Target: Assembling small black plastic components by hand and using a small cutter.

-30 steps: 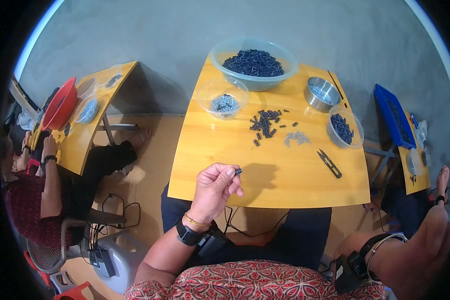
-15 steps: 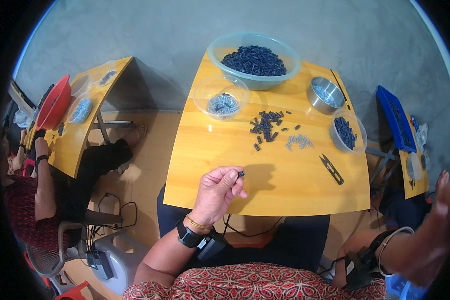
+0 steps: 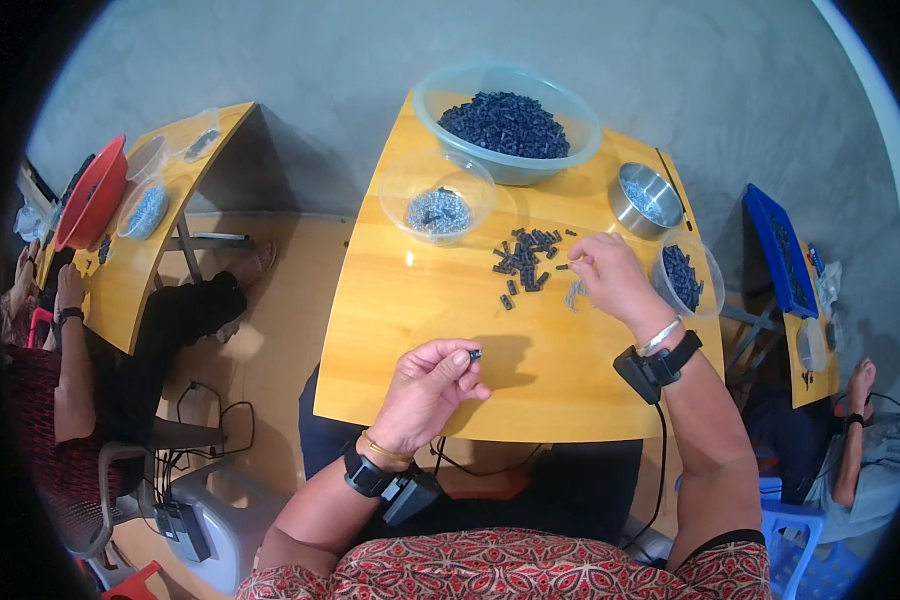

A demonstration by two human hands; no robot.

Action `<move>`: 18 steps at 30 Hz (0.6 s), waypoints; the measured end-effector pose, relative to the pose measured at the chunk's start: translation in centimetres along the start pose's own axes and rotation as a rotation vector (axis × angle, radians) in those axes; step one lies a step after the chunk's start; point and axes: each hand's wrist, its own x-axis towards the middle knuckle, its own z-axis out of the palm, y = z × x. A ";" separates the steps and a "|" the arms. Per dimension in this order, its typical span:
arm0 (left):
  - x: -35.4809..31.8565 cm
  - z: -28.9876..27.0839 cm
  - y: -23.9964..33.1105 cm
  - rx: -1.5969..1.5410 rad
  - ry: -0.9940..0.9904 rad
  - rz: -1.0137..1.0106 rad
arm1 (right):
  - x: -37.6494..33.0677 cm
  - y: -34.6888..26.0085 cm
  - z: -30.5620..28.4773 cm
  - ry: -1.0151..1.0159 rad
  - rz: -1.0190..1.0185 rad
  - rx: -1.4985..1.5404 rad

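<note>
Above the table's near edge, my left hand point(image 3: 430, 393) is closed, pinching a small black plastic piece point(image 3: 475, 355) between thumb and fingers. My right hand point(image 3: 615, 278) reaches over a small heap of silvery screw-like parts point(image 3: 576, 293) and partly covers it. Its fingertips are drawn together; whatever is between them is hidden. Just left of it lies a loose pile of black plastic pieces point(image 3: 522, 260). A clear bowl point(image 3: 388, 205) of silvery parts with some black pieces stands further left. Beside my right wrist is a clear tub point(image 3: 710, 298) of black pieces.
At the back of the yellow table point(image 3: 390, 350) stands a large pale-blue basin point(image 3: 588, 140) heaped with black pieces. A steel bowl point(image 3: 625, 212) of silvery parts sits at right. People work at side tables, with a red basin point(image 3: 98, 200) at left and a blue tray point(image 3: 782, 250) at right.
My right hand has come from the raised position at the far right down to the silvery heap. My right forearm now covers where the black thread snips lay. My left hand keeps its pinch.
</note>
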 end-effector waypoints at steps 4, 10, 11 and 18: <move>-0.1 0.1 0.3 0.012 0.041 -0.022 | 0.4 0.1 1.2 -0.041 0.013 -0.072; 0.3 0.5 0.4 -0.023 -0.061 0.015 | 1.0 1.3 2.2 -0.066 -0.019 -0.118; 0.2 0.6 0.4 -0.022 -0.057 0.019 | 0.9 1.2 2.2 -0.067 -0.024 -0.115; -1.2 1.2 0.0 -0.038 -0.080 0.009 | -2.3 -3.4 0.4 -0.061 0.191 0.343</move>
